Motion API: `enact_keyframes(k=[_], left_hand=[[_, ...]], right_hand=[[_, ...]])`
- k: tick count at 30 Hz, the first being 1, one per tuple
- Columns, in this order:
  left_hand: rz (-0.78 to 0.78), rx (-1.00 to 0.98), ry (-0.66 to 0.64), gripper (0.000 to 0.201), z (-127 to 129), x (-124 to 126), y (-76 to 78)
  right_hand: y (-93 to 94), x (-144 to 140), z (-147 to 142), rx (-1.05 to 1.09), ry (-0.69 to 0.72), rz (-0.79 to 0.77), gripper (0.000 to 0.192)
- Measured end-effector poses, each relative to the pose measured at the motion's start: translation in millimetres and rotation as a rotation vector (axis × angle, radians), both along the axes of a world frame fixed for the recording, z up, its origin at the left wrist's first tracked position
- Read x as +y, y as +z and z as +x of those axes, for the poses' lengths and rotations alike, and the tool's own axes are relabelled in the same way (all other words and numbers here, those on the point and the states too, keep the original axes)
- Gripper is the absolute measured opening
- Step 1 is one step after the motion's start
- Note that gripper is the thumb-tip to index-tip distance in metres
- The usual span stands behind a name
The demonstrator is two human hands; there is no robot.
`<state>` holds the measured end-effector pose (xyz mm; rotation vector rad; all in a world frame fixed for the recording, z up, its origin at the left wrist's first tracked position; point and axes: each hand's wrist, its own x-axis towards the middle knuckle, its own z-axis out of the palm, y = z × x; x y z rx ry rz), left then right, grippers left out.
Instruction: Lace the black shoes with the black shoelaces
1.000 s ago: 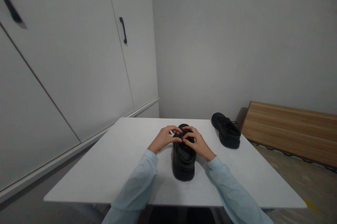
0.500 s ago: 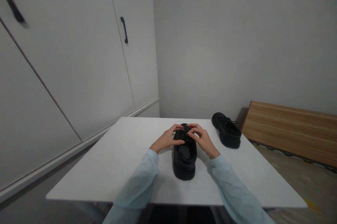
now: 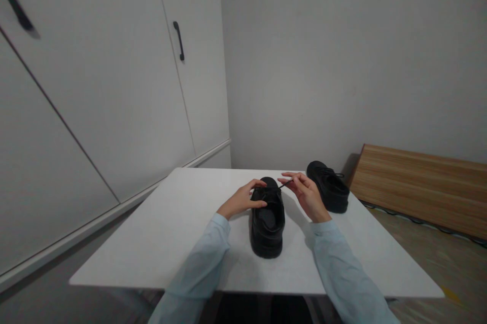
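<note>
Right hand (image 3: 306, 193) lifted just right of the near shoe's toe, thumb and fingertips pinched on a black lace (image 3: 286, 184), drawn taut up and away from the front of the shoe. Left hand (image 3: 243, 199) curled against the left side of that near shoe (image 3: 268, 220), fingers closed over the upper edge near the tongue, thumb along the side, steadying it. Pale blue sleeves (image 3: 198, 268) running back to the bottom of the frame on both arms. Near shoe black, chunky-soled, flat on the white worktop (image 3: 160, 243), heel toward the camera, toe pointing away, roughly central. Opening and dark insole visible from above. Second black shoe (image 3: 329, 193) farther back and to the right, near the worktop's far right corner, apart from the first, just behind the right hand. Beyond that, wooden board (image 3: 418, 187) lying low against the plain wall. Off to the left, white cupboard doors with a dark handle (image 3: 178, 41).
</note>
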<state>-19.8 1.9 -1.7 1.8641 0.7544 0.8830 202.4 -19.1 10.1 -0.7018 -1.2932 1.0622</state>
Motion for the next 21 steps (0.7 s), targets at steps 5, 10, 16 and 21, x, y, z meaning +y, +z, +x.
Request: enact_keyframes(k=[5,10,16,21], left_hand=[[0.003,0.016,0.007,0.053,-0.4,-0.9,2.4],[0.038,0.077,0.045,0.052,-1.5,0.9,0.0],[0.062,0.082,0.021,0.049,-0.8,2.7,-2.7],[0.067,0.076,0.011,0.048,-0.1,1.1,-1.2]], right_hand=[[2.4,-2.0,3.2,-0.015,0.025,-0.053,0.028],[2.5,-2.4,6.2,-0.043,0.032,-0.061,0.029],[5.3,-5.2,5.9,-0.013,0.083,-0.082,0.028],[7.4,-8.9,4.6,-0.067,0.2,-0.143,0.029]])
